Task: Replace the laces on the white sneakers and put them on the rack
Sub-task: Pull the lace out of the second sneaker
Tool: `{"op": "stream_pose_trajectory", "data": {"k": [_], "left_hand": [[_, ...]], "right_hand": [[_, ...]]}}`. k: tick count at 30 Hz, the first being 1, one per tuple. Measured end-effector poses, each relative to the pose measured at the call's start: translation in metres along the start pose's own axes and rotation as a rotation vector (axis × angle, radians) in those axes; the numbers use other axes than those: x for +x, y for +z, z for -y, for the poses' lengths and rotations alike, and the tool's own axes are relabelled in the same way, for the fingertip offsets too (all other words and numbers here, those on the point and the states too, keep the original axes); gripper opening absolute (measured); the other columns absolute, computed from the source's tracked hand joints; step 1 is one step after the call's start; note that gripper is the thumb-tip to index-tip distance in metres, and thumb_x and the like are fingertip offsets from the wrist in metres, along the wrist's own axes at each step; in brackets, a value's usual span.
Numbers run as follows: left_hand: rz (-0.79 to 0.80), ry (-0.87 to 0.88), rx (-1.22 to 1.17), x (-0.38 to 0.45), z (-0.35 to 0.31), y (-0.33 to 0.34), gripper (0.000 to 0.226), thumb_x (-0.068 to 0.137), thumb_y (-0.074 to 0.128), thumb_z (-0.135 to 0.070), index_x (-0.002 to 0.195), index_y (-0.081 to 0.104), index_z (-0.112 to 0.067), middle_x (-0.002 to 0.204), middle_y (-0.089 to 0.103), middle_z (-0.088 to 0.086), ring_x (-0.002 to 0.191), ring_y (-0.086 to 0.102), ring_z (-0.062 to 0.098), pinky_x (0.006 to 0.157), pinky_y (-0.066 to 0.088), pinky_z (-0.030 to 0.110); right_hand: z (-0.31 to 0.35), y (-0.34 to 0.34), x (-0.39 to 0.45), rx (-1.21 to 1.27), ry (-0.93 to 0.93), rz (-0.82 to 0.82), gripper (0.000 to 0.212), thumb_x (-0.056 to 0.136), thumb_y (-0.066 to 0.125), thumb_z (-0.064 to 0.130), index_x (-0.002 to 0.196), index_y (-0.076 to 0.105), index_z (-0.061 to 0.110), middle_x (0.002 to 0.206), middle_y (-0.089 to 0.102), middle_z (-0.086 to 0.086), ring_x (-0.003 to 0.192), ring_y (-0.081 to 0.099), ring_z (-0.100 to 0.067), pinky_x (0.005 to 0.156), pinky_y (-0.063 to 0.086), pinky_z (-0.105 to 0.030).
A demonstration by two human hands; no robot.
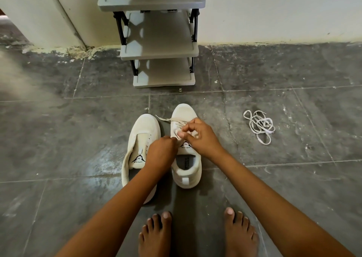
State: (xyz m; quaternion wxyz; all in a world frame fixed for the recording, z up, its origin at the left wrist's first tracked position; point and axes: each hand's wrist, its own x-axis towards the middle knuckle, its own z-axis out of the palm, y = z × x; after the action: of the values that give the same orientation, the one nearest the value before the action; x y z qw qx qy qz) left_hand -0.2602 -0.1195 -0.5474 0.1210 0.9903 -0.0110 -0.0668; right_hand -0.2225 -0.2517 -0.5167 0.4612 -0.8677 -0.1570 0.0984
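- Head view: a dark grey tiled floor [78, 119], scuffed and paint-flecked, runs up to a pale wall [274, 12].
- A grey rack [159, 51] with black side frames stands against that wall, straight ahead; its three lower shelves in view look bare, and something pale sits at the very top edge, too cropped to name.
- Two white sneakers stand side by side on the floor, toes toward the rack.
- The left sneaker [140, 139] has no lace; its tongue shows a "SPEED" logo.
- The right sneaker [186, 170] has a lace [166, 119] in its upper eyelets, with one end trailing off toward the left sneaker.
- The left hand [160, 153] is curled, fingertips at the lace over the tongue of the right sneaker; it seems to pinch the lace, though the grip itself is hidden.
- The right hand [199, 137] is curled too, thumb and fingers pinching the lace above the eyelets.
- A loose lace [259, 125] lies tangled on the floor, well apart to the right.
- Two bare feet [156, 235] stand near the bottom edge.
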Motion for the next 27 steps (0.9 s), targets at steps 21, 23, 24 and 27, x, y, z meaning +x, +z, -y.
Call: {"op": "stream_pose_trajectory", "data": {"k": [21, 23, 24, 27], "left_hand": [[0.032, 0.096, -0.104, -0.002, -0.004, -0.002, 0.030, 0.094, 0.051, -0.025, 0.121, 0.060, -0.014, 0.114, 0.063, 0.011, 0.099, 0.060, 0.028, 0.081, 0.049, 0.037], [0.024, 0.089, -0.121, -0.001, -0.004, -0.002, 0.031, 0.094, 0.053, -0.024, 0.123, 0.060, -0.016, 0.116, 0.063, 0.010, 0.101, 0.060, 0.027, 0.081, 0.048, 0.035], [0.026, 0.086, -0.119, -0.001, -0.003, -0.002, 0.031, 0.094, 0.053, -0.024, 0.123, 0.060, -0.016, 0.116, 0.064, 0.010, 0.101, 0.060, 0.028, 0.081, 0.048, 0.036], [0.022, 0.083, -0.074, -0.003, -0.005, 0.000, 0.031, 0.095, 0.051, -0.026, 0.122, 0.060, -0.014, 0.110, 0.065, 0.012, 0.096, 0.061, 0.030, 0.079, 0.049, 0.038]], "right_hand": [[-0.017, -0.013, -0.010, -0.634, -0.075, 0.129, 0.040, 0.080, 0.069, 0.042, 0.117, 0.064, 0.029, 0.116, 0.054, 0.005, 0.108, 0.047, -0.015, 0.090, 0.034, -0.032], [-0.022, -0.011, -0.015, -0.810, -0.157, 0.125, 0.032, 0.082, 0.067, 0.036, 0.113, 0.067, 0.028, 0.113, 0.056, 0.002, 0.103, 0.052, -0.019, 0.085, 0.036, -0.033], [-0.024, -0.009, -0.015, -0.821, -0.202, 0.068, 0.025, 0.078, 0.073, 0.031, 0.102, 0.072, 0.024, 0.102, 0.060, 0.000, 0.093, 0.056, -0.021, 0.077, 0.039, -0.033], [-0.022, -0.005, -0.011, -0.705, -0.267, -0.081, 0.017, 0.062, 0.085, 0.023, 0.072, 0.074, 0.015, 0.074, 0.060, 0.000, 0.069, 0.059, -0.022, 0.061, 0.036, -0.029]]}}
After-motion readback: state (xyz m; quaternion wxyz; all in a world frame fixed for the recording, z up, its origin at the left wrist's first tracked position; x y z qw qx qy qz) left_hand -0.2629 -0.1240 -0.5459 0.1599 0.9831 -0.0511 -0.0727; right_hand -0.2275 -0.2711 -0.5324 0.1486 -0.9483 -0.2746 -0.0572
